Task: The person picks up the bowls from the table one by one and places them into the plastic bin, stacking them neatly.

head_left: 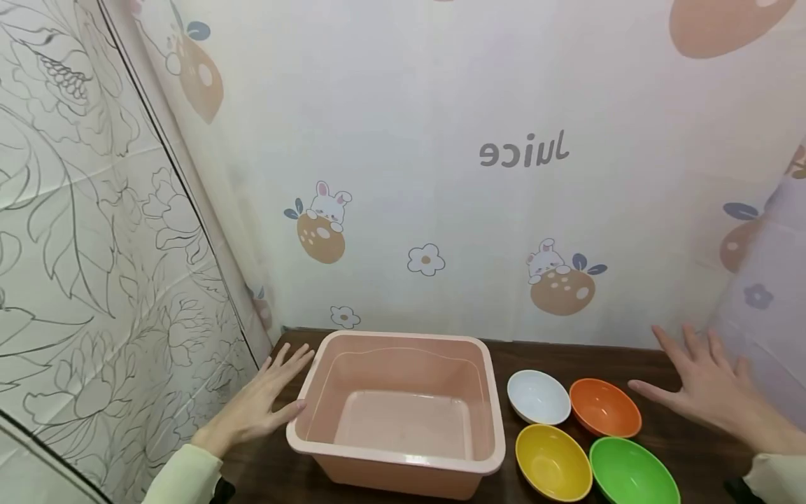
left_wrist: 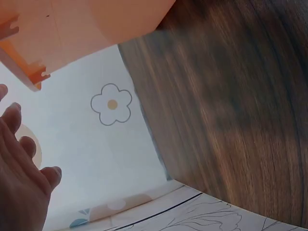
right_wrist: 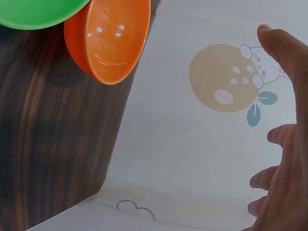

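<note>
Standing between wide, spread-fingered hands (head_left: 258, 402) (head_left: 714, 392) are a pink basin (head_left: 397, 479), nearer the left, and four bowls (head_left: 539, 397) (head_left: 606, 407) (head_left: 554, 463) (head_left: 634, 472), nearer the right.

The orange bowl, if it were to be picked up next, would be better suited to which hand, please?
Probably the right hand: it hovers just beside the orange bowl, fingers spread and holding nothing. The left hand is at the opposite side of the pink basin.

Tub (head_left: 403, 479) at 6 o'clock looks like smooth plastic with a slight shine, and the bowls (head_left: 604, 409) between 4 and 5 are super glossy, plastic-looking. The table (left_wrist: 221, 106) is wood-grained, the backdrop (head_left: 403, 105) at 12 mostly matt.
</note>
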Demonstrator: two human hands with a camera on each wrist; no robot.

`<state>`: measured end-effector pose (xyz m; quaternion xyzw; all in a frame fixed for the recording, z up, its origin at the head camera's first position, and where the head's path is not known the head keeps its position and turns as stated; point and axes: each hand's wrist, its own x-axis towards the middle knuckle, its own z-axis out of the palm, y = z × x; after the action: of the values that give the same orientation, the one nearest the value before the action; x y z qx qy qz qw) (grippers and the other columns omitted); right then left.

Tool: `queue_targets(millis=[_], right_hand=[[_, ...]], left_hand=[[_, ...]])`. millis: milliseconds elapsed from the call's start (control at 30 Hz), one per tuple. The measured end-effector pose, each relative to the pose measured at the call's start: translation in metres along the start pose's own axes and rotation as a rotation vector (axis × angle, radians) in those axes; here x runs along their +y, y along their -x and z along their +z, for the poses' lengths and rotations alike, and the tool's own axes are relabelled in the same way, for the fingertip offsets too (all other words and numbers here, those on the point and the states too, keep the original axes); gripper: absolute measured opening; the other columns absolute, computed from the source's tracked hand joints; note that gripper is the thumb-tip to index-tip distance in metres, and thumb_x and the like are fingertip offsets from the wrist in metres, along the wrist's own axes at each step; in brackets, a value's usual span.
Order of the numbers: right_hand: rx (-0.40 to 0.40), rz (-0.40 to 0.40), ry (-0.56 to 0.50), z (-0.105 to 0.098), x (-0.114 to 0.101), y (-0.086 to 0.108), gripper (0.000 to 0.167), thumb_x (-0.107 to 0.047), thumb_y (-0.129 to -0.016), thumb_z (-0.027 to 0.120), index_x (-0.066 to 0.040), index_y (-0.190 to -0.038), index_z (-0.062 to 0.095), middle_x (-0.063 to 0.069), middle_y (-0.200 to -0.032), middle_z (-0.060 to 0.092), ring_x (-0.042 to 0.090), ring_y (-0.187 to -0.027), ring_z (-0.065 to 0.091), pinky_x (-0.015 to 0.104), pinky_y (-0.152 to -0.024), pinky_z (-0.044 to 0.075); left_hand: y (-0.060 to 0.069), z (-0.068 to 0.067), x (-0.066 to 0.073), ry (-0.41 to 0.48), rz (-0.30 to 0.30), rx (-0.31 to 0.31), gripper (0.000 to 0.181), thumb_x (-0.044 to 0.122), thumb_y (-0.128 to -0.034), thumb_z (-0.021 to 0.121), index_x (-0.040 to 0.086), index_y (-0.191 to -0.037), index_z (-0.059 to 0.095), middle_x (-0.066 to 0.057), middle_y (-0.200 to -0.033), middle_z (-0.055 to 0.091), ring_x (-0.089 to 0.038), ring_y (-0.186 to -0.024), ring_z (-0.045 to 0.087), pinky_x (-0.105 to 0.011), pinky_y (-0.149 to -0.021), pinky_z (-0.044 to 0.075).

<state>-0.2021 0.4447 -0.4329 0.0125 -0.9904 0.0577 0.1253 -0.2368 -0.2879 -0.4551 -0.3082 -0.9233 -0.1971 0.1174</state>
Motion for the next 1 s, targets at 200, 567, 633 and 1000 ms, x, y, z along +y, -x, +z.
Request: queue_targets(millis=[200,567,633,1000], right_hand=[[0.008,-0.007,0.037,0.000,0.002,0.000,0.119,-0.072,-0.085,0.065,-0.015,-0.166,-0.002,0.046,-0.159,0.003,0.072,-0.142,-0.002,0.093,-0.095,0.005],[0.013,0.014,0.012,-0.003,0.002,-0.004,0.118,-0.071,-0.086,0.065,-0.015,-0.166,-0.001,0.044,-0.161,0.001,0.072,-0.142,-0.005,0.093,-0.097,0.003],[0.018,0.011,0.011,-0.005,0.001,-0.004,0.118,-0.071,-0.086,0.065,-0.015,-0.166,-0.001,0.043,-0.161,0.001,0.072,-0.142,-0.006,0.092,-0.097,0.004],[-0.009,-0.024,-0.006,-0.001,-0.007,-0.003,0.117,-0.070,-0.086,0.065,-0.017,-0.166,-0.003,0.042,-0.162,0.000,0.072,-0.143,-0.004,0.092,-0.097,0.006]], left_hand=[[-0.001,0.004,0.001,0.016,0.032,0.019,0.077,0.037,-0.0955,0.066,0.025,-0.164,0.031,0.002,-0.167,0.037,-0.029,-0.156,0.031,-0.073,-0.102,0.042],[-0.007,0.008,0.007,0.001,0.156,0.017,0.072,0.031,-0.0919,0.066,0.017,-0.159,0.042,-0.002,-0.163,0.044,-0.035,-0.151,0.038,-0.066,-0.101,0.048],[-0.007,0.010,0.006,-0.011,0.170,0.019,0.071,0.031,-0.0919,0.066,0.016,-0.158,0.043,-0.004,-0.163,0.044,-0.036,-0.151,0.038,-0.065,-0.104,0.046],[-0.005,0.014,0.005,-0.003,0.141,0.028,0.067,0.031,-0.0936,0.068,0.019,-0.156,0.047,-0.003,-0.165,0.040,-0.031,-0.153,0.036,-0.061,-0.108,0.045]])
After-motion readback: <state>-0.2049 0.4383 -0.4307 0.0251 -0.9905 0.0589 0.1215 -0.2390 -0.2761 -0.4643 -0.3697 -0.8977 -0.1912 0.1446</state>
